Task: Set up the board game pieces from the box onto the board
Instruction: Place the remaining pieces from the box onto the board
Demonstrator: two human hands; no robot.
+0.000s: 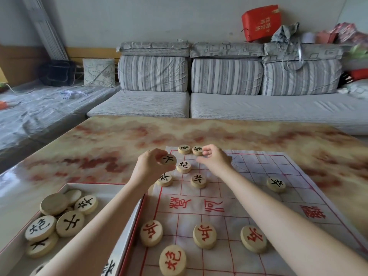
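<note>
A white cloth board [249, 206] with red grid lines lies on the table. Round wooden pieces with black characters sit on its far rows, such as one [184, 166] in the middle and one [276, 184] at the right. Red-character pieces [204, 236] stand on the near rows. My left hand [148, 166] holds a black-character piece [168, 160] above the board's far left corner. My right hand [214, 159] hovers at the far row with fingers curled beside a piece [198, 150]; whether it touches it is unclear. The open box [65, 226] at the near left holds several black-character pieces.
The marble-patterned table [111, 148] stretches beyond the board. A grey striped sofa [229, 92] stands right behind the table's far edge. A plastic-covered surface [39, 108] lies to the far left.
</note>
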